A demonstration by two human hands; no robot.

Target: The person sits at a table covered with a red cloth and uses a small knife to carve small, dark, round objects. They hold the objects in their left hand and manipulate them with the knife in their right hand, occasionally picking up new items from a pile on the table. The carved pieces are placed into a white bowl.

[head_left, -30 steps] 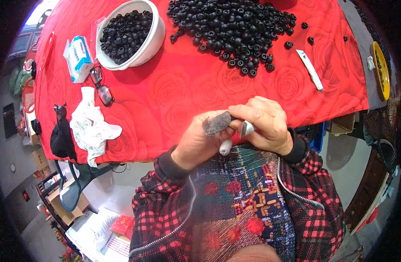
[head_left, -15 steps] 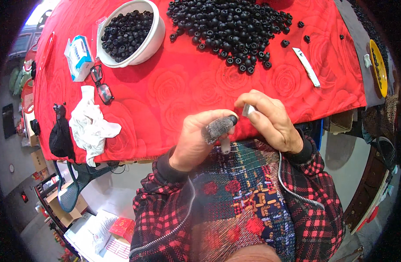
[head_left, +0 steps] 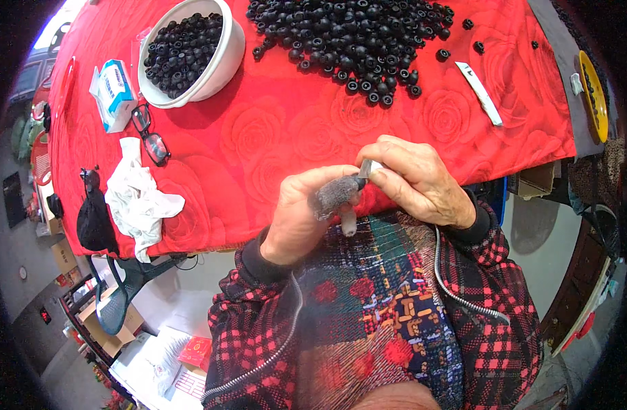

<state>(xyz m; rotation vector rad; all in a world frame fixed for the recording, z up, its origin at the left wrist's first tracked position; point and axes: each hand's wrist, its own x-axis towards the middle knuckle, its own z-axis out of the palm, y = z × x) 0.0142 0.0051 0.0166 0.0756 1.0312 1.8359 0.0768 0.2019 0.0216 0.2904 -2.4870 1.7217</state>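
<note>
My left hand (head_left: 296, 212) is closed, pinching a small black round piece (head_left: 360, 182) mostly hidden by its fingers. A worn grey cover (head_left: 336, 196) wraps one digit of that hand, and a paler cover (head_left: 348, 223) sits on another. In my right hand (head_left: 419, 181) a small flat metal blade (head_left: 365, 167) with a white wrapped end is gripped between thumb and fingers. The blade's edge meets the black piece, just over the table's near edge. Beyond my hands lies a large heap of similar black round pieces (head_left: 341, 41).
A white bowl (head_left: 226, 65) of black pieces stands at the far left. Near it are a blue-and-white box (head_left: 115, 96), eyeglasses (head_left: 153, 140), a white cloth (head_left: 139, 198) and a black bag (head_left: 95, 215). A white strip (head_left: 479, 94) and yellow tray (head_left: 602, 102) lie right.
My right hand has moved slightly left, bringing the blade against the black piece. My left hand has turned a little; the piece is now more covered. The view has shifted slightly.
</note>
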